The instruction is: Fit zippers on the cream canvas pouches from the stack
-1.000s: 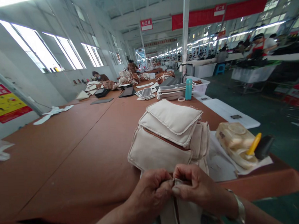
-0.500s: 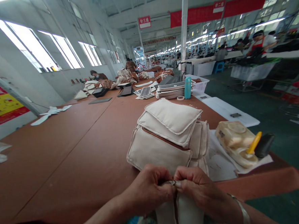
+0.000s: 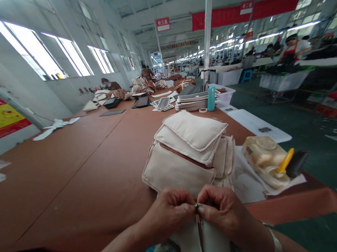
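Canvas piece (image 3: 214,239): cream, brown seam, bottom centre, held upright off the table (image 3: 74,177).
Left hand (image 3: 169,213): fist-curled, pinching the piece's top edge.
Right hand (image 3: 223,210): same pinch, knuckles touching the left.
Change: piece turned slightly, grip unchanged; fiddly edge work probably ongoing.
Stack (image 3: 187,151): finished pieces just behind.

Hall: long factory floor running far ahead of the hands.
Windows (image 3: 67,58): tall bright panes along the wall up and left of the hands.
Table (image 3: 74,173): long brown worktop stretching forward from the hands.
Pillar (image 3: 207,36): white, straight ahead.
Banner (image 3: 247,9): red, overhead to the right.
Floor (image 3: 308,132): dark green, right of the hands.
Poster (image 3: 2,117): yellow and red, far left.
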A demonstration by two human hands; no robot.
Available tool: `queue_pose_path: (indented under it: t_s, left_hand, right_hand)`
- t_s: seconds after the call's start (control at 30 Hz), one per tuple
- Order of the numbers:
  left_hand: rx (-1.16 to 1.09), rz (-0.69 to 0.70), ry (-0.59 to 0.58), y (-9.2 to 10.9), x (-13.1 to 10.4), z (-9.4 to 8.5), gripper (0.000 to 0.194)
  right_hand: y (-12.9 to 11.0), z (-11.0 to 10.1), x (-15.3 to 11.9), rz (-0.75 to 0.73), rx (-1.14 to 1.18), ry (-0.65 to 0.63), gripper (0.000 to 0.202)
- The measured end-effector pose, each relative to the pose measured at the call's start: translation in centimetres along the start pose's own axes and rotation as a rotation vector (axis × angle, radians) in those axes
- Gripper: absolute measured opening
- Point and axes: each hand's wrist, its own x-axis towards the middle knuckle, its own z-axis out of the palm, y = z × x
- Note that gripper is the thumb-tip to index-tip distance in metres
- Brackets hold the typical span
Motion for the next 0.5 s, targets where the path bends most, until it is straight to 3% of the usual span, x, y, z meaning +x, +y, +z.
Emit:
queue_pose_path:
  t_s: [0.13, 0.23, 0.33, 0.4, 0.5]
  left_hand:
    - [0.048, 0.028, 0.011, 0.1, -0.4, -0.1, 0.022]
    - [-0.176, -0.003, -0.022, -0.3, -0.6, -0.1, 0.024]
    - [-0.353, -0.059, -0.049, -0.6, -0.7, -0.2, 0.042]
    - [-0.360, -0.063, -0.049, -0.6, -0.7, -0.2, 0.054]
    - [-0.303, 0.000, -0.146, -0.4, -0.7, -0.5, 0.054]
  right_hand:
    - [0.2, 0.3, -0.4, -0.037, 0.032, 0.036, 0.007]
    - [0.1, 0.1, -0.9, -0.241, 0.032, -0.005, 0.009]
    - [-0.1, -0.2, -1.1, -0.504, -0.100, -0.035, 0.014]
    - [-0.2, -0.4, -1.1, -0.629, -0.208, -0.020, 0.017]
    - [-0.2, -0.4, -0.9, -0.739, -0.302, -0.002, 0.019]
